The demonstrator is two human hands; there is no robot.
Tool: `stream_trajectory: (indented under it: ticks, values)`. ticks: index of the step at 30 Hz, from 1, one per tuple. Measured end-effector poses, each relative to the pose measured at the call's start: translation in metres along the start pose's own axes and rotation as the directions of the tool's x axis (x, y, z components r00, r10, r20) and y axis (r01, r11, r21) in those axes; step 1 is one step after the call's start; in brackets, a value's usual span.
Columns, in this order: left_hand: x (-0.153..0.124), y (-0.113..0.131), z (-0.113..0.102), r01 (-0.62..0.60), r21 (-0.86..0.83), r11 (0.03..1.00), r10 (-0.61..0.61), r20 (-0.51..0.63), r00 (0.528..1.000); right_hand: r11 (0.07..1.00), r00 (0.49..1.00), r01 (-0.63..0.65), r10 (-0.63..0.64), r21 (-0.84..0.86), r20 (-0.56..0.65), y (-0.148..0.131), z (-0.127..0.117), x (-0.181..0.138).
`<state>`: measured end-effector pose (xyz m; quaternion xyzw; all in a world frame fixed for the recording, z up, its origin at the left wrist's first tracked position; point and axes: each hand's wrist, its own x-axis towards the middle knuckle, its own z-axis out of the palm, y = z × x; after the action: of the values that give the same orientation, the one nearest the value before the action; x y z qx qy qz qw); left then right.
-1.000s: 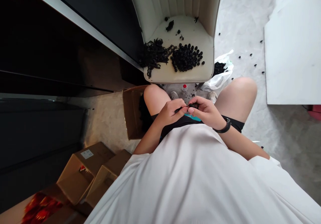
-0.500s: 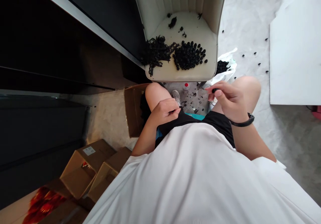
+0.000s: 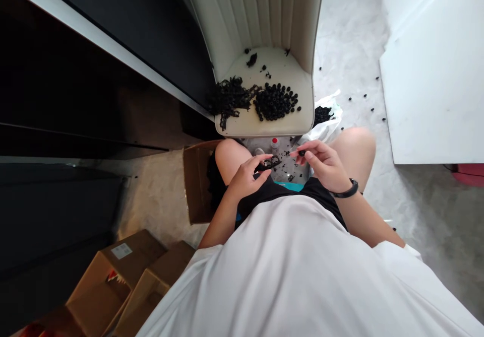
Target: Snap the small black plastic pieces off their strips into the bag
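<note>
My two bare hands work above my lap. Half a second ago, the right one was well out by my right knee; now it has come in nearer the left, with a gap between them. My left fingers, curled shut then, have parted and show a curly dark scrap (image 3: 272,162) at the tips of my left hand (image 3: 247,177) (whether I grip it or it merely lies there, I cannot tell). The thumb and fingers of my right hand (image 3: 325,166) are pinched narrow on a small dark bead (image 3: 301,153). To my eye, bead and scrap are now two separate pieces, one on each side.

Straight ahead of my fingers, a pale chair (image 3: 287,128) carries a heap of matching beads (image 3: 275,103), with a tangle of dark scraps (image 3: 231,99) touching its left edge.

Beyond my right fingers, beside the chair, a white plastic bag (image 3: 319,133) stands open with dark pieces (image 3: 322,116) inside. Left of my left fingers, past the knee, an open cardboard box (image 3: 195,186) holds something black (image 3: 215,185), too dim to make out. Behind that hand are two more boxes; the one with a white label (image 3: 121,251) has something red (image 3: 112,275) in it. Just ahead, between my hands, stands a red-capped bottle (image 3: 275,144), contents unclear.
</note>
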<state>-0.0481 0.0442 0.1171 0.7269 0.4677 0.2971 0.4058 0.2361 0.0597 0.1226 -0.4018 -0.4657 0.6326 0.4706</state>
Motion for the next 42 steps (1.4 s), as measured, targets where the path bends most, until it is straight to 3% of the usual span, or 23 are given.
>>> stream_trajectory:
  ticks: [3,7,13,18,22,30,36,38,40,42]
  values:
    - [-0.005,-0.010,0.008,0.060,0.038,0.997,-0.061,0.020,0.998,0.964,0.996,0.061,-0.076,-0.260,-0.050,0.019,-0.013,0.010]
    - [-0.010,-0.018,0.019,0.113,0.052,0.992,-0.115,0.049,0.992,0.829,0.986,0.064,-0.139,-0.555,-0.094,0.055,-0.044,0.036]
    - [-0.021,-0.020,0.028,0.173,0.023,0.985,-0.174,0.074,0.982,0.633,0.966,0.020,-0.212,-0.774,-0.148,0.092,-0.080,0.104]
    - [-0.031,-0.023,0.026,0.127,0.024,0.992,-0.129,0.137,0.982,0.519,0.953,-0.036,-0.239,-0.854,-0.185,0.106,-0.077,0.159]
    - [-0.035,-0.027,0.025,0.064,-0.045,0.997,-0.056,0.163,0.985,0.480,0.956,-0.060,-0.224,-0.875,-0.188,0.118,-0.074,0.176]
    - [-0.034,-0.042,0.029,0.211,-0.164,0.964,-0.196,0.101,0.975,0.540,0.942,-0.019,-0.273,-0.841,-0.196,0.123,-0.081,0.162]
    - [-0.027,-0.041,0.029,0.216,-0.252,0.943,-0.198,0.093,0.976,0.557,0.920,0.031,-0.340,-0.830,-0.194,0.127,-0.079,0.115]
    - [-0.024,-0.041,0.030,0.226,-0.314,0.922,-0.213,0.074,0.974,0.542,0.957,0.021,-0.253,-0.840,-0.139,0.131,-0.076,0.091]
    - [-0.021,-0.040,0.031,0.229,-0.379,0.897,-0.223,0.062,0.973,0.500,0.997,-0.016,-0.058,-0.866,-0.052,0.138,-0.072,0.066]
    - [-0.018,-0.039,0.031,0.219,-0.429,0.876,-0.220,0.049,0.974,0.456,0.986,-0.039,0.160,-0.889,0.039,0.146,-0.065,0.041]
